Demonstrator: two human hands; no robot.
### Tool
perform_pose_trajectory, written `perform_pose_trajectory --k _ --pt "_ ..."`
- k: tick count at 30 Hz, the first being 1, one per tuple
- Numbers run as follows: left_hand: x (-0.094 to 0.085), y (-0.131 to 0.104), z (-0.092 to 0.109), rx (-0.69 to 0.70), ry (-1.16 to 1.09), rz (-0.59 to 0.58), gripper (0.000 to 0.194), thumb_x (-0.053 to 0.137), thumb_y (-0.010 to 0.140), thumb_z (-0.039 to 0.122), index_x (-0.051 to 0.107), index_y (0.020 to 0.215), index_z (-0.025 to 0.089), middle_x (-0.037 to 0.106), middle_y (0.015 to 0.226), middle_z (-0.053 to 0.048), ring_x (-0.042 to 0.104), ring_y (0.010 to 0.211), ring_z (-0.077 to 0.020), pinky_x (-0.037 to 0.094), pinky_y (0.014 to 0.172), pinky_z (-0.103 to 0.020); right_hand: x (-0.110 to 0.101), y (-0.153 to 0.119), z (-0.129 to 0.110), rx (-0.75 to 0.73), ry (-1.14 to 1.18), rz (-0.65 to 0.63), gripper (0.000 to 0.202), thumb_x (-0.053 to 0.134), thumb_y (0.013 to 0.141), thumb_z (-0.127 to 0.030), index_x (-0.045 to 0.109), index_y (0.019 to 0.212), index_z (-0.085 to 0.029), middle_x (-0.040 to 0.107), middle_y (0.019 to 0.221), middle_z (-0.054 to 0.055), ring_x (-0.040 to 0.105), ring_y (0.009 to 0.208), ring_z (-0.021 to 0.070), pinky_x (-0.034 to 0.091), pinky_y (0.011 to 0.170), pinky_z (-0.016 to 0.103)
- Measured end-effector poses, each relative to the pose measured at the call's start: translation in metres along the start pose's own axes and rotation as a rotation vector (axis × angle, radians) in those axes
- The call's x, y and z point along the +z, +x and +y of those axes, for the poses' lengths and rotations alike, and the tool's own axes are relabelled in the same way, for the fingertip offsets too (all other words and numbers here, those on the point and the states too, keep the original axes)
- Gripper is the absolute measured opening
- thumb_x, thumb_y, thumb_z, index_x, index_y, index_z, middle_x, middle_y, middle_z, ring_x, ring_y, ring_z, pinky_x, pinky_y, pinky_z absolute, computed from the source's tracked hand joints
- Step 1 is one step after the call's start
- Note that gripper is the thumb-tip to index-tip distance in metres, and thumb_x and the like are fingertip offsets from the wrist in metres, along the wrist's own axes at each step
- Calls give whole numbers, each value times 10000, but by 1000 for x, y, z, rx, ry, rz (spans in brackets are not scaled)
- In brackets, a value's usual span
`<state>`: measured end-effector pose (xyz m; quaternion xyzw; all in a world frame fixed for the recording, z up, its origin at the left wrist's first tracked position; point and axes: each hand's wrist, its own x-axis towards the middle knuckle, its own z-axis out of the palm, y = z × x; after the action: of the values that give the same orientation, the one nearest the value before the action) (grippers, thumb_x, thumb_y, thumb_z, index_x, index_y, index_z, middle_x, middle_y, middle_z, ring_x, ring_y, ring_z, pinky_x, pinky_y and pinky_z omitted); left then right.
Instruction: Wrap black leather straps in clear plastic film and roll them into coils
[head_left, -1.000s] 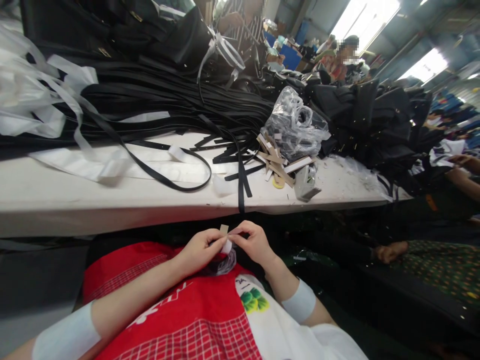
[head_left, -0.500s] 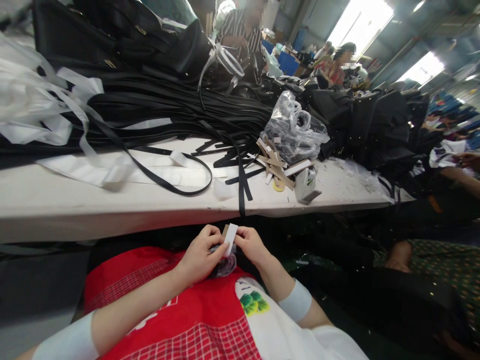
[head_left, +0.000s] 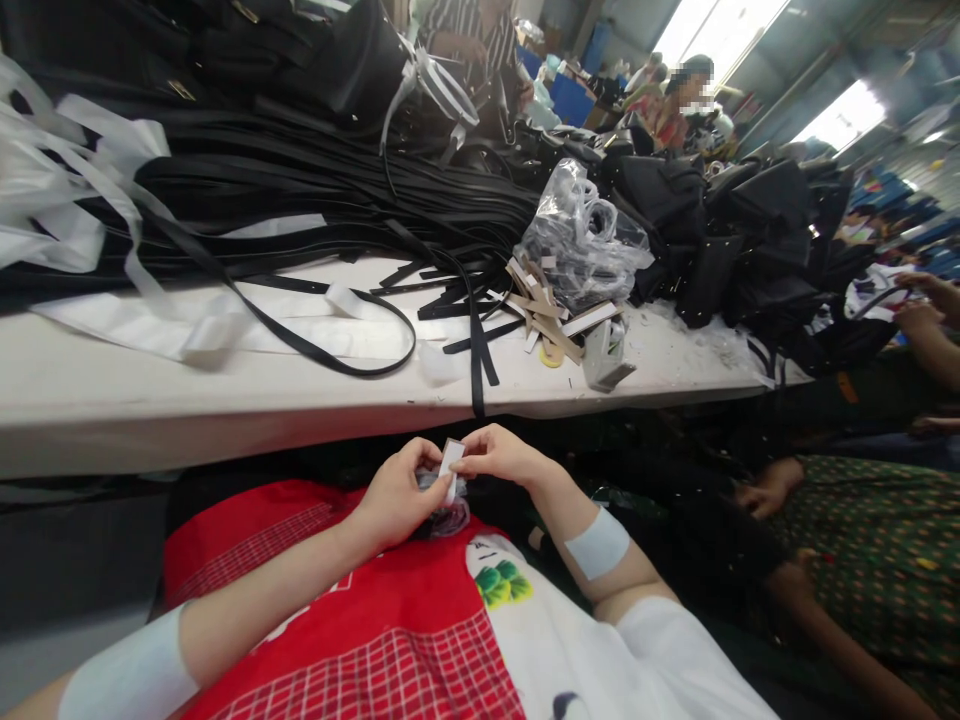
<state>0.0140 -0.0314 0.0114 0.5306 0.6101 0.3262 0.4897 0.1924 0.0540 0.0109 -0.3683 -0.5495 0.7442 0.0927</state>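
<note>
The left hand (head_left: 405, 492) pinched a small strip (head_left: 451, 458) between thumb and fingers near its lower end, while the fingertips of the right hand (head_left: 501, 456) gripped its upper right side. The strip stood tilted between the two hands, above the lap and just short of the table (head_left: 300, 395); it was flat and narrow, white-faced with a thin brown edge. Below it lay crumpled clear plastic (head_left: 452, 518). The strip showed no readable writing, and the pale print on the red apron (head_left: 375, 590) was too hidden to read.
</note>
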Motion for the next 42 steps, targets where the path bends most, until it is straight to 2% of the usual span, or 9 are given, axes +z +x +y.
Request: perform_pose_trajectory --k 10,17,21,24,27,31,35,38,42 --pt "1 -2 0 15 -71 -101 314 632 781 423 472 947 211 669 848 -25 670 771 -197 520 692 -308 -6 14 -10 98 -168 -253 264 801 598 -278 609 707 -134 611 635 -38 549 584 96 430 564 199" --pt "-12 9 -7 -196 -75 -410 356 671 708 495 573 814 170 615 646 7 573 547 -171 459 506 -282 11 2 -18 -169 -862 100 62 697 750 -188 646 739 -154 641 677 -25 561 611 105 403 585 213" --pt "-22 14 -7 -293 -471 -305 379 768 610 351 636 891 133 649 696 -12 560 564 -133 443 522 -236 35 -23 -27 -453 -1170 207 205 584 874 -257 671 1041 -177 693 1011 73 619 948 195 476 864 312" --pt "-30 16 4 -315 -764 -210 398 754 627 330 672 958 126 690 823 -56 592 633 -140 470 568 -237 48 -36 -21 -569 -1280 391 416 579 880 -280 570 1273 -146 576 1294 142 484 1238 260 388 1070 395" --pt "-34 17 19 -289 -745 -138 408 766 673 374 672 994 140 712 896 -73 624 704 -161 492 596 -243 55 -42 -10 -640 -1343 600 455 587 874 -261 552 1322 -193 467 1422 141 355 1363 289 324 1125 446" --pt "-34 17 31 -258 -718 -146 464 804 671 386 655 1040 147 725 895 -67 651 718 -164 518 632 -251 53 -48 -5 -734 -1283 760 338 604 853 -234 648 1188 -254 502 1394 96 403 1333 283 343 1105 468" --pt "-38 16 33 -344 -799 -161 479 819 666 369 659 1057 143 740 881 -84 673 679 -172 516 586 -240 10 -58 -5 -745 -1227 978 211 601 838 -186 695 1016 -246 596 1270 82 493 1248 265 365 1080 479" --pt "-43 14 32 -380 -815 -176 458 810 683 368 668 1053 139 747 894 -105 682 683 -177 513 577 -231 -66 -73 -1 -662 -1208 1267 160 577 851 -223 694 959 -200 636 1175 115 546 1159 261 400 1035 463" --pt "-41 11 35 -410 -857 -193 460 820 665 356 677 1041 134 744 927 -120 694 713 -196 534 606 -248 -180 -96 4 -346 -991 1580 293 512 851 -317 675 999 -124 640 1137 183 538 1128 283 363 1029 462"
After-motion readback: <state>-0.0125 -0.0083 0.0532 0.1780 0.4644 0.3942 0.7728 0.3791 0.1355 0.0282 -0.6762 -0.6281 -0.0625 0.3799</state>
